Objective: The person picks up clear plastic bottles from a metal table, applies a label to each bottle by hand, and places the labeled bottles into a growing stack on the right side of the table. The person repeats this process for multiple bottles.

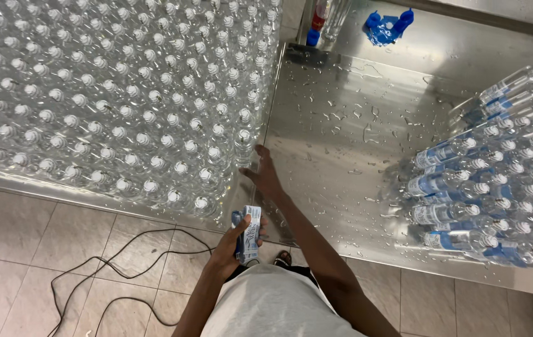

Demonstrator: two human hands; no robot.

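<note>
My left hand [234,240] is closed around a small stack of blue and white bottle labels [249,234], held low in front of my body. My right hand [265,175] reaches forward with fingers spread, touching or almost touching the near corner of a large block of clear, unlabelled plastic bottles with white caps [123,93]. That block fills the left half of a wet steel table [341,137]. On the right stands a group of capped bottles with blue labels [491,181].
Water drops cover the bare steel between the two bottle groups. Blue gloves or cloth [388,28] lie at the far edge beside a red and clear bottle [321,15]. A black cable [110,262] loops over the tiled floor at left.
</note>
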